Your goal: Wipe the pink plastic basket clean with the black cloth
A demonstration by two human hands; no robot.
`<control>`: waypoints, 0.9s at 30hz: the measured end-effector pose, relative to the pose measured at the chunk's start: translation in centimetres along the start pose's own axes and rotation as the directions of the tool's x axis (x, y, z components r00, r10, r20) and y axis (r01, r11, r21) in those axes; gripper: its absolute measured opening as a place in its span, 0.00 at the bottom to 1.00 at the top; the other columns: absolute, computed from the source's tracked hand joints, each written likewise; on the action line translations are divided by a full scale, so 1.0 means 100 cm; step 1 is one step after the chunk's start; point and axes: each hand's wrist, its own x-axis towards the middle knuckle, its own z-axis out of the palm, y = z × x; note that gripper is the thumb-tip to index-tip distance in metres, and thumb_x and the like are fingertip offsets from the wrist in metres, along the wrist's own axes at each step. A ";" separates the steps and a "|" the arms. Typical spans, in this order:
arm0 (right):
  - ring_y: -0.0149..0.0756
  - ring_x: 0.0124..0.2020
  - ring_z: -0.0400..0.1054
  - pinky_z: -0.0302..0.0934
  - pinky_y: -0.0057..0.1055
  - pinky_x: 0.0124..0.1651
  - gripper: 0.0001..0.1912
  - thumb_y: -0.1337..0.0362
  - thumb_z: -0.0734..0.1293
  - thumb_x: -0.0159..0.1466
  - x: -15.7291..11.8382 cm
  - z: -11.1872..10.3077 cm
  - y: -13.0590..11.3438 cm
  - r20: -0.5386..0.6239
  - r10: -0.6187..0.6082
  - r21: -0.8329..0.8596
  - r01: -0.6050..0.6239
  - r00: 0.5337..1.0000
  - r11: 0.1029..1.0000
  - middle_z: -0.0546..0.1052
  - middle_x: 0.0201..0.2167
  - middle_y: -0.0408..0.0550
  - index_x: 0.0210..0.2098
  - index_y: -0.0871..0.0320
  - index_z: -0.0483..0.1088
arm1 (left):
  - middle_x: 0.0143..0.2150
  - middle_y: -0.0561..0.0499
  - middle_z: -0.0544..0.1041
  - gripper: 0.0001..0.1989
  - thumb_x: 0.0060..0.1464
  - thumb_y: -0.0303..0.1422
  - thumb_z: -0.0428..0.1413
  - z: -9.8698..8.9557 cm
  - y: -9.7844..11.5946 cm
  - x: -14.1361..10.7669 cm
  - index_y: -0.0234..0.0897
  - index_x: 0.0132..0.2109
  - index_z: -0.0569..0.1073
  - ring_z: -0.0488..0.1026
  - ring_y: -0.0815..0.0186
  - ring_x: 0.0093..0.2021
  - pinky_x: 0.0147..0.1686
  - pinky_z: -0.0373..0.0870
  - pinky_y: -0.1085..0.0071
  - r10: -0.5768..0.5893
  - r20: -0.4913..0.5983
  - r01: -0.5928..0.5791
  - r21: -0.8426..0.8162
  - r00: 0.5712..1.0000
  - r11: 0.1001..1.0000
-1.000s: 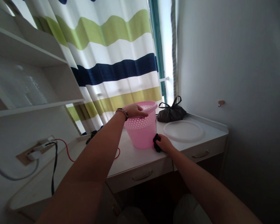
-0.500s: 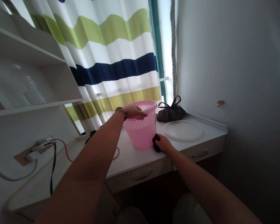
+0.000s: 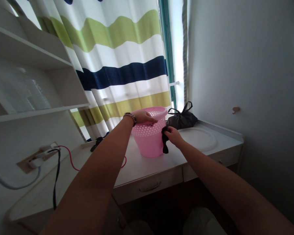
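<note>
A pink plastic wastebasket (image 3: 150,143) with a perforated upper band stands upright on the white desk. My left hand (image 3: 144,117), a beaded bracelet at its wrist, is closed over the near left rim; some fingers are hidden inside the basket. At the basket's right side my right hand (image 3: 173,134) pinches a black cloth (image 3: 165,143), which hangs down against the pink wall. Behind my right hand lies a white ring-shaped rim (image 3: 205,138), partly covered by the hand and forearm.
A tied black plastic bag (image 3: 182,120) sits at the desk's back right corner. Plugs and cables (image 3: 42,158) hang from the wall socket at left, below a white shelf (image 3: 39,111). A red cable (image 3: 70,156) crosses the desk. Drawers (image 3: 149,184) line its front.
My right hand has risen along the basket's side with the black cloth, which now dangles instead of being bunched. My left hand stays on the rim. The view has shifted slightly.
</note>
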 end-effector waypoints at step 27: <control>0.32 0.33 0.64 0.55 0.26 0.36 0.14 0.66 0.62 0.54 -0.055 0.016 0.075 0.098 0.046 -0.437 0.001 0.994 0.900 0.73 0.35 0.47 0.41 0.58 0.66 | 0.35 0.48 0.77 0.24 0.45 0.52 0.50 0.004 -0.007 0.002 0.37 0.35 0.77 0.68 0.63 0.33 0.35 0.58 0.69 0.011 -0.006 -0.010 0.109 1.000 0.994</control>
